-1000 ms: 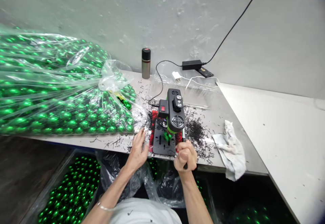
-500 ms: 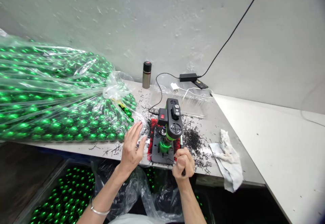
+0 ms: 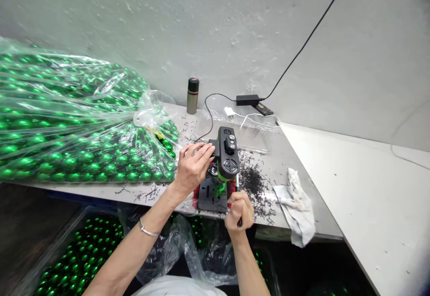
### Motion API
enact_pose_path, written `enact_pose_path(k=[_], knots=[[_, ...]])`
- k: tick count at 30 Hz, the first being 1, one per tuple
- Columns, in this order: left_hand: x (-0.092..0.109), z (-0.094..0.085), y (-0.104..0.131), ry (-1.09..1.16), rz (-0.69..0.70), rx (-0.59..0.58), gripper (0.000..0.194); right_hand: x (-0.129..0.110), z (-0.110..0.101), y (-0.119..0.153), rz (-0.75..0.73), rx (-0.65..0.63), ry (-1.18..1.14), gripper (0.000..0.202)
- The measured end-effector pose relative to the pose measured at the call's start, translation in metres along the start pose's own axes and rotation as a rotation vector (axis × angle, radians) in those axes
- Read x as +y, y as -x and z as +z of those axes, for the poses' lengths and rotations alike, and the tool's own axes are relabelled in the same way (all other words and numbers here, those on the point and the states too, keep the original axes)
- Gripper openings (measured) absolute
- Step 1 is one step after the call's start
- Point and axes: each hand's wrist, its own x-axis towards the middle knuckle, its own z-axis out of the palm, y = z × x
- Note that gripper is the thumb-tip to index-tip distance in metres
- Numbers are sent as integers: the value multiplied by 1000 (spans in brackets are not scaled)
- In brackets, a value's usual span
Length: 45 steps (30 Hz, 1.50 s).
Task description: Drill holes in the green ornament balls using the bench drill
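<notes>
A small black machine point(image 3: 229, 155) with a lit green area under its head stands on the bench over a red mat point(image 3: 231, 188). My left hand point(image 3: 194, 166) lies against the machine's left side, palm down, fingers extended together over the switch box. My right hand point(image 3: 239, 211) is wrapped round the machine's black lever handle at the front right. Below the head, a dark slotted base plate point(image 3: 212, 195) shows a green glow; whether a ball sits there I cannot make out. Small black bits point(image 3: 252, 182) are heaped right of the machine.
A clear bag of shiny green balls point(image 3: 77, 152) fills the bench's left. Behind stand a bottle point(image 3: 192, 96) and a power adapter point(image 3: 247, 100) with cables. A white cloth point(image 3: 296, 206) hangs over the right front edge. Below left is a bin of green balls point(image 3: 80, 251).
My left hand has moved up and right from beside the mat onto the machine's switch box. The right hand keeps its grip on the lever. The view has shifted slightly.
</notes>
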Motion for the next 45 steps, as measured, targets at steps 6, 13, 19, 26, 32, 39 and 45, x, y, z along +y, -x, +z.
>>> enact_pose_path(k=[6,13,19,26,32,39,45], knots=[[-2,4,-2,-43,98,66,27,1,-1,4,26,0,-7,30],[-3,4,-4,-57,139,51,27,-1,0,3,53,18,8,31],[0,3,-7,-85,117,61,26,-2,1,2,60,18,13,31],[0,7,-5,-18,50,42,27,-4,2,-3,44,28,9,32],[2,4,13,150,-35,106,40,-3,-1,-3,43,-6,5,31],[9,4,75,198,-291,161,45,-3,-1,-2,53,12,9,31],[25,40,114,308,-413,-220,76,-5,-1,-5,56,17,15,32]])
